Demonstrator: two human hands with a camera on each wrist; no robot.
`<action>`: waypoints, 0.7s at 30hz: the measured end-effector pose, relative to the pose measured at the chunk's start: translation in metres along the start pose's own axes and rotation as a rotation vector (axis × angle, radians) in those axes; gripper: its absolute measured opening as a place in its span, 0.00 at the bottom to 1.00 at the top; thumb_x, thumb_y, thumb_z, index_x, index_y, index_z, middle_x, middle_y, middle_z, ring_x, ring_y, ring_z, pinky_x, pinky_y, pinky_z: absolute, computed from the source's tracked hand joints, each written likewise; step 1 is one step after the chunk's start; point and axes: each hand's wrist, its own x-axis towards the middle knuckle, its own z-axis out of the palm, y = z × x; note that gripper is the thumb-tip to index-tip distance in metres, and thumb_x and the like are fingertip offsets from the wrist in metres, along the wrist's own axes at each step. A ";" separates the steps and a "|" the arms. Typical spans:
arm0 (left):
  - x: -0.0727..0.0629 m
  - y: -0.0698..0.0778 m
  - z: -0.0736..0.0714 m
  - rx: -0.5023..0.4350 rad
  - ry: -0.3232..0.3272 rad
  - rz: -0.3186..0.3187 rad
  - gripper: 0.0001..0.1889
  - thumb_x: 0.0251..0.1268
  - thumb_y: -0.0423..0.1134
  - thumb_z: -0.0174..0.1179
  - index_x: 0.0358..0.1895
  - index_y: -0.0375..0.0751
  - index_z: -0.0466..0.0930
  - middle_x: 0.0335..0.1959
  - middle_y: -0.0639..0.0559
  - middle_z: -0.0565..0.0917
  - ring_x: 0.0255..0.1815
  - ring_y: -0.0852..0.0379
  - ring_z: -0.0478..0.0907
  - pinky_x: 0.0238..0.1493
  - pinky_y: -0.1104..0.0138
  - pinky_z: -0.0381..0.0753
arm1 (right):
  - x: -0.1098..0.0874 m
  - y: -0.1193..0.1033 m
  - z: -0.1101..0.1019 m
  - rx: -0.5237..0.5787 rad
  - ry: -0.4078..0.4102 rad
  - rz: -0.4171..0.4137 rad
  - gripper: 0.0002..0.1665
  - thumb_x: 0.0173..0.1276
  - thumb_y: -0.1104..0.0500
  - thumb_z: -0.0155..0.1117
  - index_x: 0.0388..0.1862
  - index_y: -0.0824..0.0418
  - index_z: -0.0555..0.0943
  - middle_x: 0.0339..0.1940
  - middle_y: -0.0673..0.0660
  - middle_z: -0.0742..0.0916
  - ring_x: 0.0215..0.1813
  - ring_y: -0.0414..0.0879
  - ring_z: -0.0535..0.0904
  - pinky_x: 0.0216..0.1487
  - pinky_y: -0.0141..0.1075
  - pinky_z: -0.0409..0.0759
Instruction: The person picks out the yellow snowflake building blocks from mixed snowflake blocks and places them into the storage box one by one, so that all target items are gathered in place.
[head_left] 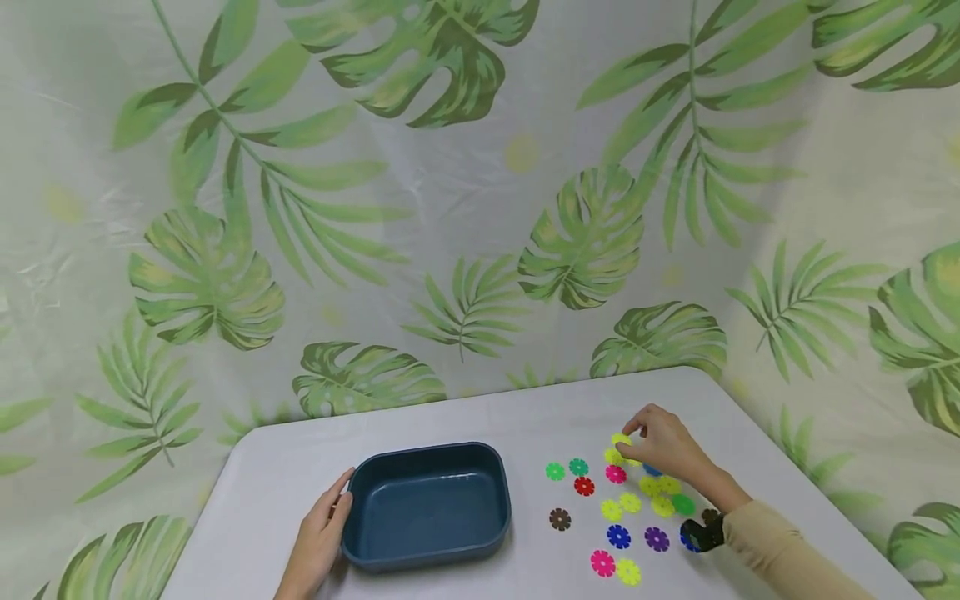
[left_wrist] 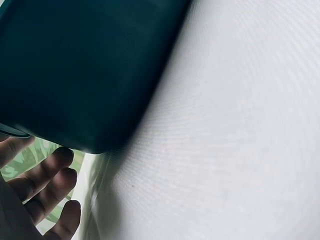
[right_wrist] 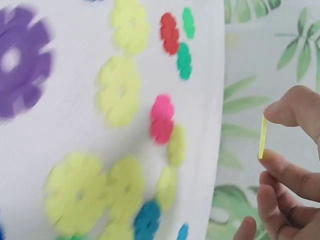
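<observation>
My right hand (head_left: pixel 667 443) is over the far part of a scatter of flower-shaped plastic discs. Between thumb and finger it pinches one yellow notched disc (right_wrist: pixel 262 137), seen edge-on in the right wrist view. Other yellow discs (head_left: pixel 662 485) lie below and beside this hand, some overlapping. A dark blue rectangular basin (head_left: pixel 427 557) stands at the middle of the table, its visible floor bare. My left hand (head_left: pixel 315 533) rests against the basin's left side, fingers fairly straight near the rim; in the left wrist view several fingers (left_wrist: pixel 50 172) spread free below the basin's edge.
Between basin and right arm lie pink (head_left: pixel 602 563), brown (head_left: pixel 560 519), red (head_left: pixel 584 486), green (head_left: pixel 555 472), blue (head_left: pixel 618 536) and purple discs (head_left: pixel 657 539). The white-covered table (head_left: pixel 300 446) ends at a leaf-patterned curtain (head_left: pixel 465 208). A black wrist device (head_left: pixel 705 535) sits low over discs.
</observation>
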 end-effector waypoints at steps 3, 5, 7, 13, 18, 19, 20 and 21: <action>0.000 0.000 0.000 -0.008 0.003 0.004 0.28 0.82 0.57 0.43 0.77 0.48 0.67 0.64 0.41 0.78 0.47 0.54 0.76 0.52 0.53 0.74 | 0.013 -0.017 0.007 0.009 -0.011 -0.044 0.11 0.55 0.57 0.80 0.31 0.60 0.88 0.35 0.56 0.82 0.36 0.46 0.73 0.36 0.39 0.75; 0.000 0.000 -0.001 -0.014 0.003 0.006 0.28 0.83 0.56 0.44 0.77 0.48 0.67 0.65 0.41 0.77 0.47 0.54 0.76 0.52 0.53 0.75 | 0.021 -0.029 0.011 0.021 -0.021 -0.077 0.11 0.55 0.56 0.80 0.32 0.60 0.87 0.35 0.55 0.82 0.36 0.45 0.73 0.36 0.39 0.75; 0.000 0.000 -0.001 -0.016 0.003 0.006 0.28 0.83 0.55 0.44 0.76 0.48 0.67 0.65 0.40 0.77 0.47 0.54 0.76 0.52 0.53 0.75 | 0.029 -0.041 0.016 0.038 -0.033 -0.103 0.11 0.56 0.56 0.79 0.32 0.60 0.87 0.35 0.55 0.81 0.35 0.45 0.72 0.36 0.39 0.74; 0.000 0.000 -0.001 -0.018 0.008 0.005 0.28 0.83 0.55 0.44 0.76 0.48 0.67 0.65 0.40 0.77 0.46 0.54 0.76 0.52 0.53 0.75 | 0.050 -0.075 0.031 0.076 -0.067 -0.150 0.10 0.55 0.55 0.79 0.32 0.58 0.87 0.35 0.53 0.81 0.35 0.44 0.72 0.37 0.40 0.73; 0.001 -0.003 0.000 -0.025 0.011 0.012 0.27 0.83 0.55 0.45 0.76 0.47 0.68 0.65 0.41 0.77 0.46 0.54 0.76 0.52 0.54 0.75 | 0.063 -0.100 0.044 0.077 -0.079 -0.190 0.11 0.54 0.54 0.79 0.33 0.57 0.87 0.35 0.50 0.81 0.35 0.43 0.73 0.37 0.39 0.74; 0.001 -0.003 0.000 -0.023 0.011 0.011 0.27 0.83 0.55 0.44 0.76 0.47 0.68 0.65 0.41 0.77 0.46 0.54 0.76 0.52 0.54 0.75 | 0.065 -0.104 0.046 0.082 -0.082 -0.201 0.11 0.54 0.54 0.78 0.33 0.57 0.87 0.35 0.50 0.82 0.35 0.43 0.74 0.37 0.39 0.74; 0.002 -0.003 0.000 -0.021 0.012 0.010 0.27 0.83 0.55 0.44 0.76 0.47 0.68 0.65 0.41 0.78 0.46 0.55 0.76 0.52 0.54 0.75 | 0.068 -0.109 0.049 0.083 -0.085 -0.211 0.11 0.54 0.54 0.78 0.33 0.57 0.87 0.35 0.50 0.82 0.35 0.43 0.74 0.37 0.39 0.74; 0.001 -0.003 0.000 -0.021 0.012 0.008 0.27 0.83 0.55 0.44 0.76 0.47 0.68 0.65 0.41 0.78 0.46 0.55 0.76 0.52 0.54 0.75 | 0.070 -0.113 0.051 0.087 -0.089 -0.221 0.10 0.54 0.54 0.78 0.33 0.57 0.88 0.35 0.51 0.82 0.35 0.43 0.74 0.36 0.39 0.74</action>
